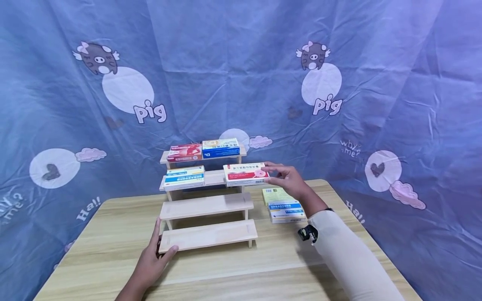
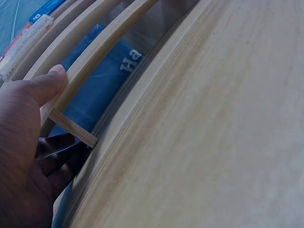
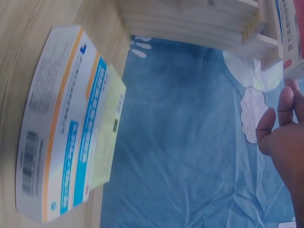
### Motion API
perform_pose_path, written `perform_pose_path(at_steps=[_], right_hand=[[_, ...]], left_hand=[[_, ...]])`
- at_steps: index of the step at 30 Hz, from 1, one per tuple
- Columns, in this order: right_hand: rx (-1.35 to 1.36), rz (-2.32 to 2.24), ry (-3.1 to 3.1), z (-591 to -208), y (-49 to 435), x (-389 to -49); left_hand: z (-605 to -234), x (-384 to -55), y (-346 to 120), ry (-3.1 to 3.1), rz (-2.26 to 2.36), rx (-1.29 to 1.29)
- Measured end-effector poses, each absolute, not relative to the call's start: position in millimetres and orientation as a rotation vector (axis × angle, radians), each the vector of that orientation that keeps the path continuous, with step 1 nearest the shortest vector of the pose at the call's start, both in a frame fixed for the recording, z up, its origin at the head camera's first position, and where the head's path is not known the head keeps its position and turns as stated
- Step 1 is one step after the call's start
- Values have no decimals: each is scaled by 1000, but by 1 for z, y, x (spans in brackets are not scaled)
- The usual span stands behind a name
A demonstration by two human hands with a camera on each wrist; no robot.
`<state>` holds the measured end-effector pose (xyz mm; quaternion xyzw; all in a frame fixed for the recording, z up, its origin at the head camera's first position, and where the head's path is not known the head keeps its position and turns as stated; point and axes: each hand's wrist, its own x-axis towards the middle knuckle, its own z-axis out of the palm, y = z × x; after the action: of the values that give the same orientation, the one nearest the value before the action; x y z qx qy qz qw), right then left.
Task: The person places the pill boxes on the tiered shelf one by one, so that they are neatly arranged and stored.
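Observation:
A small four-step wooden rack stands on the table. My left hand grips its lowest step at the left end; in the left wrist view the thumb lies on the wood and the fingers reach underneath. On the second step from the top, a red-and-white medicine box sits at the right end. My right hand is at that box's right end, its fingertips touching it without curling round it. A white-and-blue medicine box lies left on the same step. On the top step are a red medicine box and a blue-and-white vitamin box.
Right of the rack, another blue-and-white medicine box lies on the wooden table, with a pale green box behind it. The two lower steps bear no boxes. A blue patterned cloth hangs behind the table.

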<state>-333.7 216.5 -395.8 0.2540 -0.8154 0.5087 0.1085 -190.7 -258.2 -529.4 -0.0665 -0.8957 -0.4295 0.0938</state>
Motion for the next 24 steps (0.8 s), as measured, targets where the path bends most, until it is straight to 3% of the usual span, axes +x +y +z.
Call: perform_pose_path(at_steps=[24], right_hand=[[602, 1598, -2439, -401, 168, -352]], left_hand=[[-528, -190, -258, -2655, -1295, -198]])
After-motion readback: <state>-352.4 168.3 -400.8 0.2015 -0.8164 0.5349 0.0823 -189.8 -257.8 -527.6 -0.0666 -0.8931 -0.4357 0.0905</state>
